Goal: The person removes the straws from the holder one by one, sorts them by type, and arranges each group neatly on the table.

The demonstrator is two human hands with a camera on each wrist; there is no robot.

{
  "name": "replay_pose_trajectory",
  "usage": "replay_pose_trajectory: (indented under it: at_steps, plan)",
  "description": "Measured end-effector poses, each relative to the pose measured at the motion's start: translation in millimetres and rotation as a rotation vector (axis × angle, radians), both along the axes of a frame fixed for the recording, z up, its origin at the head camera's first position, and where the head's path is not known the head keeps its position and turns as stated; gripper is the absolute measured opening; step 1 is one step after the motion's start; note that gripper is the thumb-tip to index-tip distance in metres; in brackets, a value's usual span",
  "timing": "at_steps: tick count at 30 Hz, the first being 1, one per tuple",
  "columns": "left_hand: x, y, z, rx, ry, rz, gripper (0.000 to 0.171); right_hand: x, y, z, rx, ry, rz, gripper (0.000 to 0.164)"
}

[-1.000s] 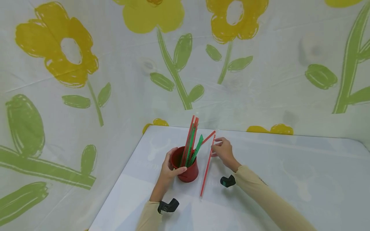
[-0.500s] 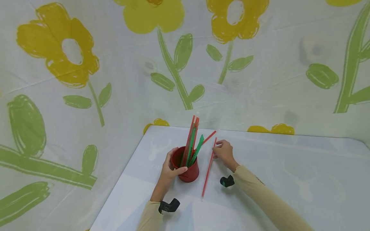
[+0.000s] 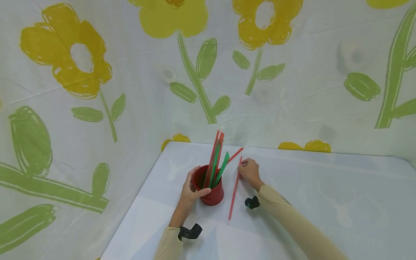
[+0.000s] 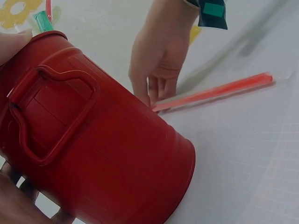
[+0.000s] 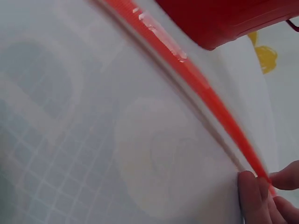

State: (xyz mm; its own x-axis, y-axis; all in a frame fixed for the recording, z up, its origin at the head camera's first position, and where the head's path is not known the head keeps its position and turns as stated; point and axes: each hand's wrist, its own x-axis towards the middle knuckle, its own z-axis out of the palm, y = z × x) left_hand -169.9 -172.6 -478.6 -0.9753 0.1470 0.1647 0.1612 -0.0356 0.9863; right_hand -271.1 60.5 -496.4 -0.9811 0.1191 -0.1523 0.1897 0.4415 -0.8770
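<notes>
My left hand grips a small red bucket, its thumb at the rim. A wire side handle shows on the bucket in the left wrist view. Several red and green straws stand in the bucket, leaning to the right; one red straw tilts out further. To the right of the bucket, my right hand pinches a long red straw near its far end. This straw lies low along the table, and clear film extends past its near end in the left wrist view.
The white table has faint printed figures. Behind it and at the left hangs a cloth with yellow flowers and green leaves. Black wrist cameras sit on both wrists.
My right hand has shifted slightly down and left along the straw, and its fingers have closed in on it. My left hand and the bucket stay nearly still.
</notes>
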Motion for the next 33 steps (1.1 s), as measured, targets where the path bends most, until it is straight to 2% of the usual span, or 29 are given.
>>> replay_pose_trajectory:
  at_steps: [8, 13, 20, 25, 33]
  plan:
    - [-1.7, -0.4, -0.4, -0.005, 0.007, -0.012, 0.079, -1.4, 0.6, -2.9, 0.059, 0.061, 0.029, 0.028]
    - [-0.9, 0.1, -0.2, -0.001, 0.003, 0.0, 0.077, 2.6, 3.3, -4.7, 0.034, 0.082, 0.065, 0.028]
    - [0.8, 0.8, -1.6, 0.004, -0.005, 0.012, 0.076, 9.7, 9.2, -6.0, 0.013, 0.169, 0.084, 0.026]
    - [1.2, 0.3, -2.8, -0.001, -0.01, 0.012, 0.075, 13.7, 12.8, 1.2, -0.003, 0.22, 0.104, 0.024]
    - [0.2, 0.1, -2.0, 0.004, -0.006, 0.013, 0.076, 21.5, 17.1, 23.1, -0.016, 0.274, 0.125, 0.024]
